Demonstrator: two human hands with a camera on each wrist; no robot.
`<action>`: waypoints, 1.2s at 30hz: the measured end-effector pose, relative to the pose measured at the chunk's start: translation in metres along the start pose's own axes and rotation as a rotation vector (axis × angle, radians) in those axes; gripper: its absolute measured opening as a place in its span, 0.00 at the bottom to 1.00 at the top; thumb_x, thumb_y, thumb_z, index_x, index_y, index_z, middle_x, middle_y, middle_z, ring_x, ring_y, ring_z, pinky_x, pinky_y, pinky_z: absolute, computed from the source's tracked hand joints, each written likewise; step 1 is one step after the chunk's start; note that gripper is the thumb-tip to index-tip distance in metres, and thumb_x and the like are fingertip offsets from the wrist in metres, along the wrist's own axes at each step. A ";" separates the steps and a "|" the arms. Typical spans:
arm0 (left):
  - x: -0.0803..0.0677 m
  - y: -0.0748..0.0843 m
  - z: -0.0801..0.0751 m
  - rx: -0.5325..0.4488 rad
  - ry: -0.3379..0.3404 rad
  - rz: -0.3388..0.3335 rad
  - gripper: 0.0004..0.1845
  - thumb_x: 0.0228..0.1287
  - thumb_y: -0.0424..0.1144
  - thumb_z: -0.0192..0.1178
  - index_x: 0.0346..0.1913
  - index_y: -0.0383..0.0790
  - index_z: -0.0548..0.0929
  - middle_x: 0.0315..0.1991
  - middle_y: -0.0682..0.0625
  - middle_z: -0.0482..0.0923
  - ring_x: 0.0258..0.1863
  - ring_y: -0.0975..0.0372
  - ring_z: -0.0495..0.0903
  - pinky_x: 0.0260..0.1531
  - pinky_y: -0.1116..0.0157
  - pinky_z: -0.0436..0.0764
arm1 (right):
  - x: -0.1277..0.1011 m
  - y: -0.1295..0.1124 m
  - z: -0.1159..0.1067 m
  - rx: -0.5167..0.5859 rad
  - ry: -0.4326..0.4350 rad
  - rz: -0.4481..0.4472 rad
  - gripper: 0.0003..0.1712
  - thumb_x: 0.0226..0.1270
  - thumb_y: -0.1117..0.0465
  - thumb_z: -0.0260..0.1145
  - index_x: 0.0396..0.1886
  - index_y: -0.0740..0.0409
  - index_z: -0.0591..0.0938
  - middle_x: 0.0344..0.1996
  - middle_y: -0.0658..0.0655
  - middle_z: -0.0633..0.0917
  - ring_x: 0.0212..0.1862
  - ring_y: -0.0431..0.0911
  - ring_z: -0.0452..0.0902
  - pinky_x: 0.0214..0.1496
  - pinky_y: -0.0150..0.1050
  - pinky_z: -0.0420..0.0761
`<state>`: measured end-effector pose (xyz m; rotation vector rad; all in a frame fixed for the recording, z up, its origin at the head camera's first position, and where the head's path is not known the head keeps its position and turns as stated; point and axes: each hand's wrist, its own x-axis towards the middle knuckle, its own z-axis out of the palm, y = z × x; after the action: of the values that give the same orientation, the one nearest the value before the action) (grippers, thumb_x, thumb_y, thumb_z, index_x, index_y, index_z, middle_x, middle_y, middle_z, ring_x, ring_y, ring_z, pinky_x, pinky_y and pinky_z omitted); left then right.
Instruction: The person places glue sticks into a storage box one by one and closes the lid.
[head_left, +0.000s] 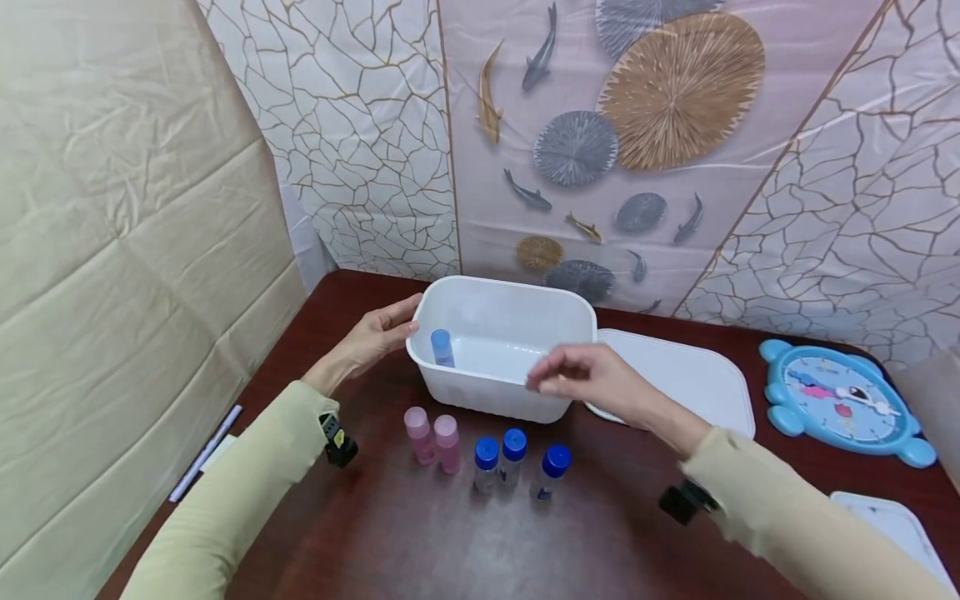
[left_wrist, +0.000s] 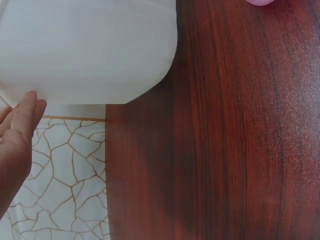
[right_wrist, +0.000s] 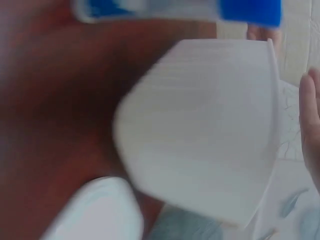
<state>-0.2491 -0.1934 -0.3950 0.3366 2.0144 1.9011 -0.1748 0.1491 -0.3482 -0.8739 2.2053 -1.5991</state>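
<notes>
One light-blue-capped bottle [head_left: 442, 347] already standing in white bin [head_left: 480, 387]. Five left on table [head_left: 375, 533]: two pink bottles [head_left: 433, 437], three blue-capped bottles [head_left: 517, 463]. Left hand [head_left: 372, 337] flat against bin's end, right hand [head_left: 592, 379] empty, fingers loose, above near rim.

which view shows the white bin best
The head view: the whole white bin shows, open top, one bottle inside, left hand on its rim. The left wrist view shows only an outer wall; the right wrist view shows it blurred.

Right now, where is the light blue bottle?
In the head view the light blue bottle stands upright inside the white tub, at its left end, close to the left hand that touches the tub's left wall.
</notes>
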 end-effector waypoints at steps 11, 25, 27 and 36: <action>0.000 0.000 -0.001 0.023 0.011 -0.017 0.33 0.68 0.37 0.55 0.73 0.46 0.57 0.72 0.48 0.57 0.67 0.52 0.65 0.59 0.58 0.72 | -0.054 0.035 0.007 0.208 -0.272 0.056 0.22 0.61 0.68 0.66 0.52 0.75 0.73 0.50 0.76 0.76 0.52 0.40 0.80 0.53 0.33 0.79; 0.000 0.001 0.003 0.009 0.009 -0.028 0.32 0.67 0.37 0.56 0.72 0.46 0.58 0.71 0.47 0.58 0.66 0.51 0.66 0.62 0.53 0.68 | -0.055 0.032 0.006 0.123 -0.242 0.013 0.19 0.62 0.68 0.65 0.50 0.74 0.75 0.43 0.63 0.82 0.44 0.38 0.81 0.47 0.35 0.83; 0.000 0.000 0.003 0.015 0.008 -0.023 0.32 0.67 0.37 0.56 0.72 0.46 0.58 0.72 0.47 0.58 0.66 0.51 0.66 0.62 0.53 0.69 | -0.053 0.022 -0.002 0.102 -0.218 -0.019 0.16 0.62 0.70 0.63 0.49 0.73 0.76 0.41 0.57 0.84 0.41 0.37 0.81 0.44 0.36 0.83; 0.000 0.000 0.000 0.020 0.006 -0.019 0.33 0.67 0.39 0.57 0.72 0.47 0.58 0.72 0.48 0.58 0.67 0.52 0.65 0.60 0.58 0.71 | -0.014 -0.046 -0.051 -0.010 0.048 -0.091 0.13 0.61 0.71 0.64 0.46 0.60 0.81 0.35 0.49 0.85 0.36 0.39 0.81 0.41 0.33 0.83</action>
<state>-0.2490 -0.1929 -0.3946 0.3158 2.0341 1.8742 -0.1780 0.1866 -0.2893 -0.9615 2.2371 -1.6679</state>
